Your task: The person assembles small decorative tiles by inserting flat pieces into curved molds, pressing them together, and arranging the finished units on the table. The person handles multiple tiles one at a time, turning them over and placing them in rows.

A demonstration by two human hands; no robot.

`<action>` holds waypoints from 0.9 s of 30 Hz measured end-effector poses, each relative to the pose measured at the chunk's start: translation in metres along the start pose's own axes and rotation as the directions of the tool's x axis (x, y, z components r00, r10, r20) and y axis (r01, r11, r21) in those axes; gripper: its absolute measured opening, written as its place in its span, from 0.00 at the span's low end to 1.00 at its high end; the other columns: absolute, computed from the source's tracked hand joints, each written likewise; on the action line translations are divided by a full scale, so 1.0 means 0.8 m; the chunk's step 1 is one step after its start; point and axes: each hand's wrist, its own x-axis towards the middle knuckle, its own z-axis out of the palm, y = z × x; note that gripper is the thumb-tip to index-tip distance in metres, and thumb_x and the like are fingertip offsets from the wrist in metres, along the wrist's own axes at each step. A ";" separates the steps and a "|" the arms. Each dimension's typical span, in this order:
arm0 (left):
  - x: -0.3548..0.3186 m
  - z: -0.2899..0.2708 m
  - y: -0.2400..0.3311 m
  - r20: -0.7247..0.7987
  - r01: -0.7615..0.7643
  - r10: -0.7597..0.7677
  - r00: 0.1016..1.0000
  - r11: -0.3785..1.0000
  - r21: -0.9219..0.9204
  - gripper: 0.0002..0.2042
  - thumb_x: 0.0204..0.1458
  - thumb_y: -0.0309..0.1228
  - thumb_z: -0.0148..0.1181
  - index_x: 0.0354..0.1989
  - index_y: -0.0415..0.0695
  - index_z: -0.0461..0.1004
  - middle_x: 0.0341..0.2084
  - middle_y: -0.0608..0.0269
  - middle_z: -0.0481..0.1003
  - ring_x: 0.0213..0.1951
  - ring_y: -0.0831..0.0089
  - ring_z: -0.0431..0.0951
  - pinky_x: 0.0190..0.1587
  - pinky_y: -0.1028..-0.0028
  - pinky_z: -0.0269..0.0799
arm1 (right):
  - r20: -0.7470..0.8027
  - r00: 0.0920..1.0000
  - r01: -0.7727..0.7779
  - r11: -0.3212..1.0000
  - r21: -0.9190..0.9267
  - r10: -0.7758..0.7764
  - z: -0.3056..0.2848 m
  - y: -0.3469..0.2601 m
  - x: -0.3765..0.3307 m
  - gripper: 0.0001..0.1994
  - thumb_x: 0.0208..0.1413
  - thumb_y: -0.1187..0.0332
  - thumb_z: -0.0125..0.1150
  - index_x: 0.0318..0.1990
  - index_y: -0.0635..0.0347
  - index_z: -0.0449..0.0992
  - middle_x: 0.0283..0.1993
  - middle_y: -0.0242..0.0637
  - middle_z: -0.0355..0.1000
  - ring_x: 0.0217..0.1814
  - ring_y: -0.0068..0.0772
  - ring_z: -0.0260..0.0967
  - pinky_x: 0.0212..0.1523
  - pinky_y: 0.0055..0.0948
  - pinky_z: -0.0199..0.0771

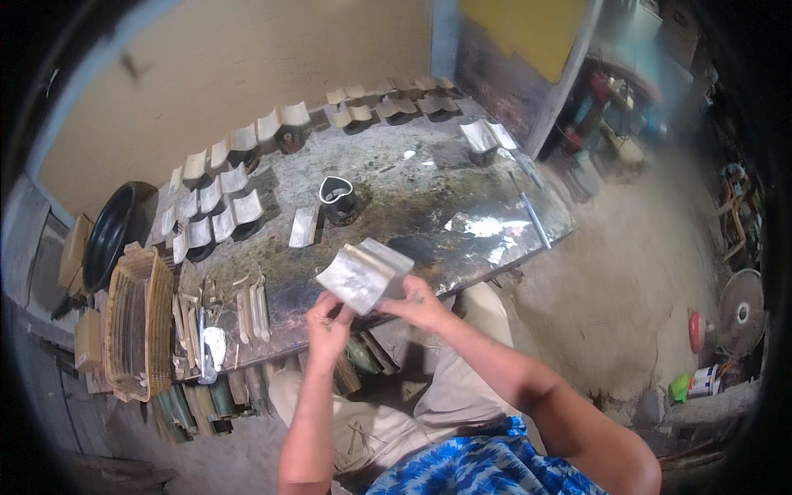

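Observation:
Both hands hold one pale, wavy piece with two curved wings and a raised ridge point(355, 280) over the table's near edge. My left hand point(328, 325) pinches its lower left corner. The fingers of my right hand point(418, 304) grip its lower right side. Just beyond it, a heart-shaped ring with a pale rim point(337, 188) sits on a dark round holder point(340, 213). Left of that holder lies a single pale curved piece point(304, 228). Similar wavy pieces point(238, 213) rest on dark supports in rows at the left and back; another point(487, 136) is at the right.
The stained table point(396, 219) bears slim wooden sticks point(254, 312), a white smeared lump point(215, 345) and a metal rod point(535, 220). A wicker basket point(115, 330) and black basin point(124, 223) stand left. Bamboo-like tubes point(198, 408) lie below the table. A round fan point(741, 313) is far right.

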 end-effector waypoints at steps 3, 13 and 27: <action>0.006 0.013 0.034 0.006 -0.086 0.086 0.996 0.991 0.100 0.07 0.52 0.27 0.66 0.35 0.36 0.80 0.36 0.56 0.78 0.43 0.69 0.77 0.48 0.72 0.70 | -0.009 0.992 0.129 0.990 0.057 -0.128 -0.005 -0.028 0.005 0.21 0.56 0.68 0.69 0.55 0.66 0.73 0.51 0.35 0.75 0.52 0.24 0.71 0.56 0.27 0.71; 0.034 0.043 0.120 0.034 -0.076 0.083 0.996 0.982 -0.175 0.13 0.57 0.30 0.64 0.47 0.36 0.79 0.42 0.60 0.78 0.41 0.78 0.76 0.46 0.77 0.71 | -0.001 0.998 -0.060 0.884 0.463 0.069 -0.024 -0.081 0.030 0.23 0.63 0.47 0.57 0.47 0.62 0.75 0.45 0.37 0.75 0.45 0.29 0.75 0.47 0.33 0.77; 0.047 0.048 0.132 0.027 -0.040 0.046 0.999 0.982 -0.186 0.18 0.56 0.34 0.66 0.51 0.35 0.76 0.43 0.58 0.79 0.45 0.75 0.76 0.49 0.74 0.71 | -0.005 0.993 -0.101 0.876 0.472 0.117 -0.022 -0.091 0.038 0.27 0.66 0.43 0.46 0.57 0.59 0.69 0.50 0.38 0.74 0.51 0.32 0.73 0.54 0.41 0.73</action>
